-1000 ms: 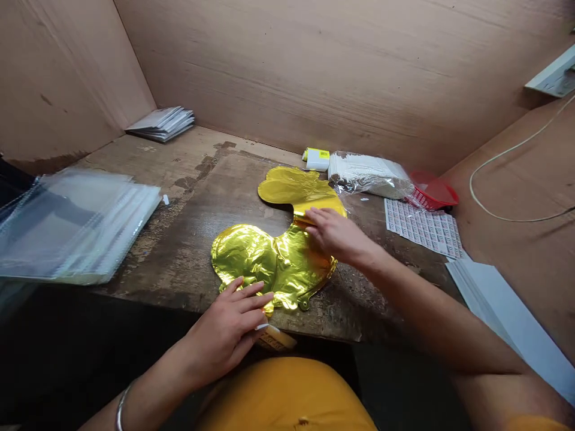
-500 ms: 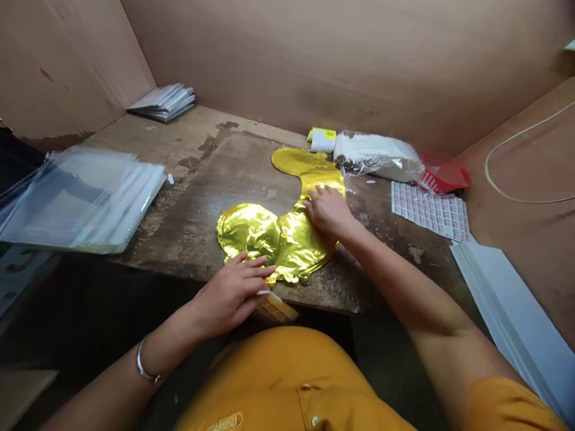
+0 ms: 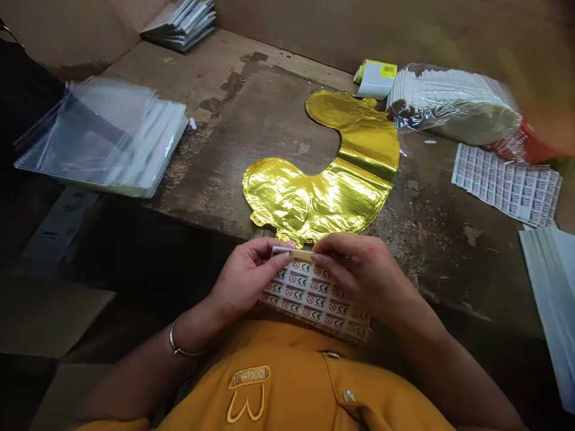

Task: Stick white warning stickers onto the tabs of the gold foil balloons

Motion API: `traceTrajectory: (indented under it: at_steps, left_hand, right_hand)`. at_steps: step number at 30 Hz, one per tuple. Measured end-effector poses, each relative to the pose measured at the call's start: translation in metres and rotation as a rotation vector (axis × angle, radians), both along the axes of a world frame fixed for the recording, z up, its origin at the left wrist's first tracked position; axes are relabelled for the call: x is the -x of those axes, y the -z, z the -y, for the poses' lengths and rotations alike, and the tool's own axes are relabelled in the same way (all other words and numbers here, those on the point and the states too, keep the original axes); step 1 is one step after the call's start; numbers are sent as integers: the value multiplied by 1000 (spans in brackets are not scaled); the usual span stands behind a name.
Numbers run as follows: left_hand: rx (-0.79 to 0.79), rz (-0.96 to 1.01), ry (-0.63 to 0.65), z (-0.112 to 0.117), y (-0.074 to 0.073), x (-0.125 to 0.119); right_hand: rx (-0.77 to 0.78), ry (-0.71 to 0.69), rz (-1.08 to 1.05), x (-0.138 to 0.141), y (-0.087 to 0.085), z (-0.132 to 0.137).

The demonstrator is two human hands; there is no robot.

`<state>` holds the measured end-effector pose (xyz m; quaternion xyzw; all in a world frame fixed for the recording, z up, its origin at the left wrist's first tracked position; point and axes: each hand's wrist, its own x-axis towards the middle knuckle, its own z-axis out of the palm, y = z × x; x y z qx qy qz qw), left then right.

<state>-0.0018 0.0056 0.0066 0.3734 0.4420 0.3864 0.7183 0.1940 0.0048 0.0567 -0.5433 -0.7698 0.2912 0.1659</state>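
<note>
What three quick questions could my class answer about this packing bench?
1. True or false: the gold foil balloon lies deflated on the table.
2. The left hand and right hand both hold: A scissors, B sticker sheet, C tape roll.
3. Fill in: the spare sticker sheet lies to the balloon's ____.
Key: 1 true; 2 B; 3 right.

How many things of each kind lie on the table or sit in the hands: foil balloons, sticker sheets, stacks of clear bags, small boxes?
Foil balloon: 1
Sticker sheets: 2, the held sheet and the table sheet
Stack of clear bags: 1
Small box: 1
Total: 5
</note>
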Motion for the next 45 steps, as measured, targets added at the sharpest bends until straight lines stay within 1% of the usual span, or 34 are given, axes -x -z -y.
traceTrajectory:
  at_steps: [2,3,4,5,8,9,10,13,16,19,23,25,26,27,29,32,36,40,43,45]
  left_hand:
    - [29,30,-22,1,2,2]
    - [40,36,-25,1,2,2]
    - [49,35,-28,2,3,2]
    - [54,31,-35,2,4,2]
    - [34,11,-48,3,4,1]
    - [17,-1,-50,3,4,1]
    - [1,-16,-52,3,3,1]
    - [-47,-74,-67,3,0,3]
    - [-91,-135,-66,3,0,5]
    - [-128,-172,-51,4,3,4]
    - [-197,-199,-34,5,6,1]
    - [-208,-195,-26,4,6,1]
    - [-198,-178,-21,4,6,1]
    - [-171,-147,-10,3,6,2]
    - [-79,-53,25,2,6,2]
    - [47,64,51,1,5,2]
    - [137,141,30,1,8,1]
    - [198,175,45,1,9,1]
    - [226,172,67,1,8,1]
    - [238,179,82,1,8,2]
  right_hand:
    - [66,-27,-20,-5,0,-6]
    - [71,-42,-11,-5,-1,-7]
    - [38,-47,11,-5,-2,-7]
    - [-37,-41,42,-2,-3,-6]
    - [-326,-22,118,11,-3,1]
    - [-381,-34,126,15,-2,3]
    - [-402,-54,130,19,-1,5]
    - [-378,-100,137,23,1,3]
    - [-333,-119,131,18,-2,-4]
    - [-252,-131,118,15,-6,-12]
    - [-93,-121,38,19,-4,-19]
    - [-67,-106,-4,22,-2,-19]
    - [-85,-100,-10,23,0,-19]
    - [-131,-101,0,24,2,-18]
    - [-285,-114,74,24,6,-15]
    - [-543,-196,207,23,14,-9]
    - [-741,-327,264,20,20,-8]
    - [-850,-372,266,19,18,-11]
    - [-883,-391,252,19,16,-12]
    - [-877,-403,237,19,17,-12]
